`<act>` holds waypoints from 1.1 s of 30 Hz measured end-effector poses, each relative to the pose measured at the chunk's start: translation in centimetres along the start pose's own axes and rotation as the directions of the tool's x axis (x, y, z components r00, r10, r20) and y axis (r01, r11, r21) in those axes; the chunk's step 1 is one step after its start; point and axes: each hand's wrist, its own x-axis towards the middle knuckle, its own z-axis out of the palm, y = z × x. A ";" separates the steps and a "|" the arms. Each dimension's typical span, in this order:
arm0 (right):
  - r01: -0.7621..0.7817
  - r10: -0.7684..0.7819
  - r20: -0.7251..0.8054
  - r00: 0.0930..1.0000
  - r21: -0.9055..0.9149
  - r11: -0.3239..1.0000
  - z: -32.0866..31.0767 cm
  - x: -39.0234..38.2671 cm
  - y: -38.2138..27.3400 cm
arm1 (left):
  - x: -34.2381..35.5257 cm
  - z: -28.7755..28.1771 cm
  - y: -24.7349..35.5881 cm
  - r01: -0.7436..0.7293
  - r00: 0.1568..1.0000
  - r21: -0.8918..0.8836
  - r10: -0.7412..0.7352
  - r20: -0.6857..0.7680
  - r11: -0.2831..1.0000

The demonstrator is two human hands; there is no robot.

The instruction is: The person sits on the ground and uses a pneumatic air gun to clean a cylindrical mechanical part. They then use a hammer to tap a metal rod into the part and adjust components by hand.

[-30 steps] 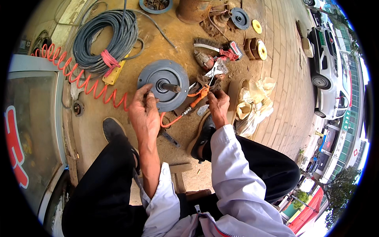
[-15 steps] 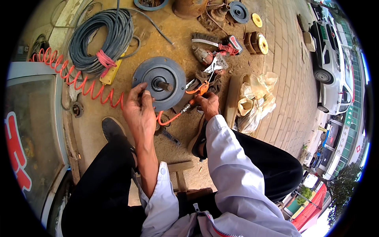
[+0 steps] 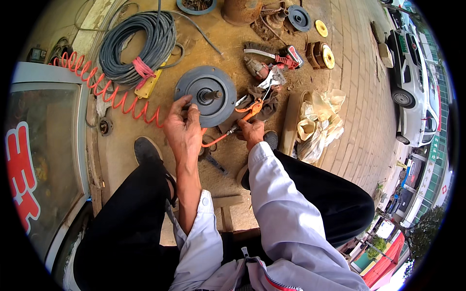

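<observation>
where the left hand [image 3: 182, 123] meets the near-left rim of the grey flanged disc [image 3: 201, 88], its fingers are half bent, with thumb and forefinger slightly apart; whether the rim is gripped cannot be determined. the disc lies ahead of the person with its shaft [image 3: 212, 95] pointing up, between the dark cable coil [image 3: 165, 41] and the orange air blow gun [image 3: 253, 110]. the right hand [image 3: 252, 132] is at the gun's lower end, just beside the hose coupling, fingers curled nearly together; a firm hold on the handle cannot be confirmed.

markings: large red, white-edged lettering [image 3: 22, 177] is displayed on the glass panel [image 3: 58, 145] at left. the battery of the red cordless tool [image 3: 289, 57] carries a label, too small to read. a white car [image 3: 412, 92] bears a green plate. on the building beyond, a green sign [image 3: 433, 148] shows pale characters, and a white board has a red emblem. beside the right hand, crumpled clear bags [image 3: 320, 127] spill over a brown tray [image 3: 291, 121].
</observation>
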 end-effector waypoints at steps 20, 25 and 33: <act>0.239 -0.085 0.279 0.956 -0.580 0.779 3.0 -6.7 6.3 | 0.2 0.2 -0.3 -0.031 0.998 -0.067 0.028 -0.056 0.997; 0.499 -0.650 -0.158 0.744 -0.517 0.696 -1.3 -2.3 -2.8 | 0.0 0.2 -0.2 -0.032 0.998 -0.054 0.030 -0.050 0.998; 0.591 -0.803 0.046 0.595 -0.702 0.398 -4.4 4.0 -9.4 | 0.0 0.2 -0.5 -0.004 0.998 -0.052 0.001 -0.059 0.999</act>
